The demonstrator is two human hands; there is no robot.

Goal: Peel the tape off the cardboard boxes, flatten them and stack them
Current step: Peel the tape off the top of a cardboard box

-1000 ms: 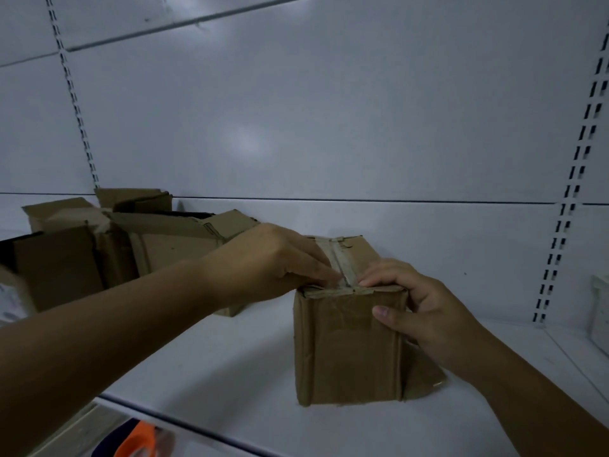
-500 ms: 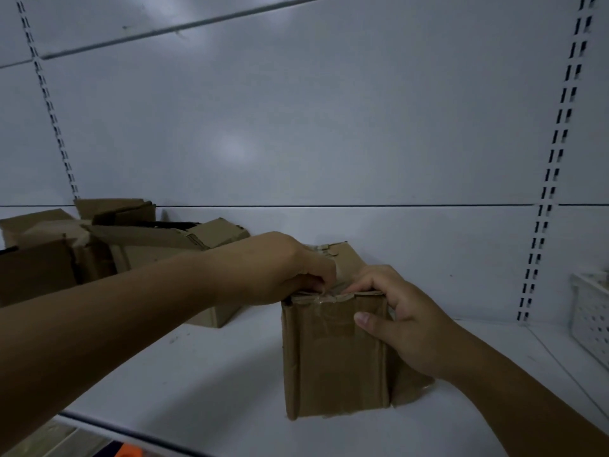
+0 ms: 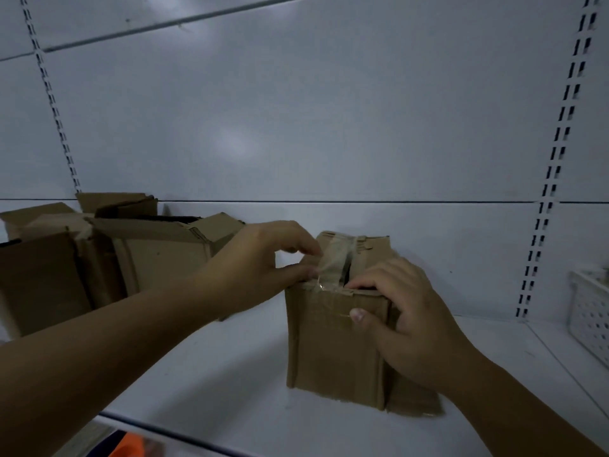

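At lower centre of the frame the cardboard box (image 3: 333, 351) stands on the white shelf (image 3: 214, 374). The left hand (image 3: 263, 258) pinches the tape (image 3: 331, 262) on its top; the right hand (image 3: 415, 318) grips its upper right corner. Opened boxes (image 3: 158, 255) stand at left.

- One view is provided, taken from the person's head.
- The white back panel (image 3: 296, 110) is faced, with a slight downward tilt onto the shelf (image 3: 214, 374).
- The shelf is seen from close; the slotted uprights (image 3: 557, 153) are bowed by the wide lens.
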